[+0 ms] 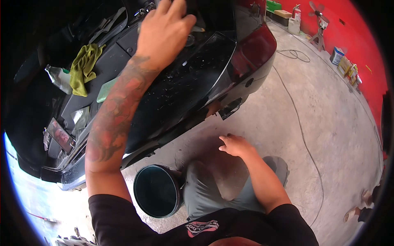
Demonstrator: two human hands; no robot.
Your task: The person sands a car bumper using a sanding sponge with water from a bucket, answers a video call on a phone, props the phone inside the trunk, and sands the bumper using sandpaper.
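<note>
My left arm stretches over the black car body (pixel 172 94), which has water drops and pale specks on it. At the upper picture edge, my left hand (pixel 166 33) has its fingers curled; the top cuts part of them off, and what they may hold is hidden. My right hand (pixel 234 145) hangs in the air above my knees, beside the car's lower edge, its fingers loosely apart with nothing in them. Left of my left forearm, an olive-green cloth (pixel 84 67) is draped over dark trim, beside a clear plastic bottle (pixel 59 78) and a pale green flat pad (pixel 107 90).
A phone (pixel 60 135) lies on the car's trim at the left. By my legs stands a dark bucket (pixel 156 190). A thin cable (pixel 296 110) runs across the concrete floor (pixel 340 123). Along the red wall are a fan (pixel 319 12), a fire extinguisher (pixel 296 12) and several containers.
</note>
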